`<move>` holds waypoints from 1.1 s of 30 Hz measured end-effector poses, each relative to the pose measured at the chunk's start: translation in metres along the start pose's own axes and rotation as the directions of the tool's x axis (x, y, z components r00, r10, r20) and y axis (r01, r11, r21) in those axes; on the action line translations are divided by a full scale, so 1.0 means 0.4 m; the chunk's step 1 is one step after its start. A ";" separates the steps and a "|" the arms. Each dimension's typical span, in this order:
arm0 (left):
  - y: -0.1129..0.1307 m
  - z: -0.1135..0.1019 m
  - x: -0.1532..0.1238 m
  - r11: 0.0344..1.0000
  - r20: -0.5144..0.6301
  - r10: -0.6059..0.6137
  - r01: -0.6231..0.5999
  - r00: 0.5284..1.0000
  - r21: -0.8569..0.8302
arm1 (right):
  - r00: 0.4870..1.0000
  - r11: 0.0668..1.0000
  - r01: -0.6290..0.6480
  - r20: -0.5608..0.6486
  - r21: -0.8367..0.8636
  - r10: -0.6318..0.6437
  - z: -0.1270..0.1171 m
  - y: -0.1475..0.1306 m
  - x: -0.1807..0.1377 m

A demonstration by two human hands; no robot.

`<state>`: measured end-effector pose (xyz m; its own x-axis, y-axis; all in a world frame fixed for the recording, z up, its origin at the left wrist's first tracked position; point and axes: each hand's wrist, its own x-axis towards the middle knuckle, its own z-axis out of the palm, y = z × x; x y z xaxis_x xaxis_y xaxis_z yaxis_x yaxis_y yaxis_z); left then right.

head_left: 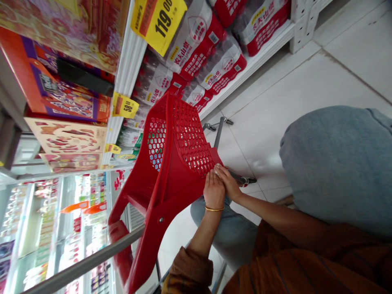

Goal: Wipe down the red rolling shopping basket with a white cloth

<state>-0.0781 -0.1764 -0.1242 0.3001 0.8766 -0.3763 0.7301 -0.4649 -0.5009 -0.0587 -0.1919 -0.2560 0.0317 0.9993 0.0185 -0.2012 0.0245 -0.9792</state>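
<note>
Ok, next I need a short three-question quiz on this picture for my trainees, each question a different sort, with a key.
1. True or false: the person's left hand and right hand are held far apart.
2. Multiple choice: which price is on the largest yellow tag? A) 240 B) 119 C) 900
3. Short answer: what is worn at the left hand's wrist?

Key:
1. False; they are together, beside the red shopping cart.
2. B
3. A gold-coloured bracelet.

Supermkt; price tags & cart
</note>
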 end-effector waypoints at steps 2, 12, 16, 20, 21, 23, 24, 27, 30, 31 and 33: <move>0.001 -0.001 0.000 1.000 0.004 -0.011 0.011 1.000 -0.004 | 0.999 0.999 0.036 0.031 0.001 -0.036 -0.004 0.010 0.001; -0.001 -0.023 0.001 0.999 0.081 0.019 -0.022 0.996 0.035 | 0.998 0.998 -0.052 -0.038 -0.044 0.050 -0.042 0.070 0.008; -0.009 -0.051 0.007 1.000 0.085 -0.014 0.012 0.996 0.019 | 0.995 0.995 -0.086 -0.059 -0.041 0.083 -0.053 0.073 0.019; -0.032 -0.099 0.016 0.996 0.024 -0.083 0.082 0.996 0.034 | 0.991 0.992 -0.112 -0.083 -0.051 0.107 -0.054 0.024 0.056; -0.038 -0.110 0.019 0.994 0.011 -0.104 0.104 0.994 0.035 | 0.992 0.994 -0.102 -0.080 -0.049 0.098 -0.052 0.000 0.071; -0.044 -0.127 0.022 0.988 -0.009 -0.148 0.148 0.989 0.034 | 0.997 0.998 -0.053 -0.063 -0.034 0.051 -0.047 -0.054 0.102; -0.044 -0.133 0.023 0.985 -0.014 -0.168 0.168 0.986 0.032 | 0.999 1.000 -0.005 -0.033 -0.013 0.005 -0.044 -0.082 0.116; -0.035 -0.138 0.024 0.978 -0.005 -0.205 0.205 0.979 0.038 | 0.989 0.991 0.127 0.077 0.046 -0.130 -0.040 -0.142 0.141; -0.028 -0.134 0.022 0.975 0.018 -0.217 0.216 0.976 0.052 | 0.974 0.984 0.169 0.144 0.052 -0.175 -0.044 -0.153 0.139; -0.028 -0.132 0.021 0.975 0.023 -0.217 0.216 0.976 0.054 | 0.972 0.983 0.175 0.153 0.048 -0.181 -0.045 -0.149 0.135; -0.029 -0.129 0.018 0.976 0.026 -0.214 0.212 0.977 0.058 | 0.969 0.981 0.188 0.153 0.040 -0.192 -0.047 -0.134 0.127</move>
<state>-0.0528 -0.1583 -0.0806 0.1206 0.9521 -0.2809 0.7405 -0.2748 -0.6133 -0.0279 -0.1431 -0.2064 -0.0804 0.9681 0.2372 -0.2310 0.2133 -0.9493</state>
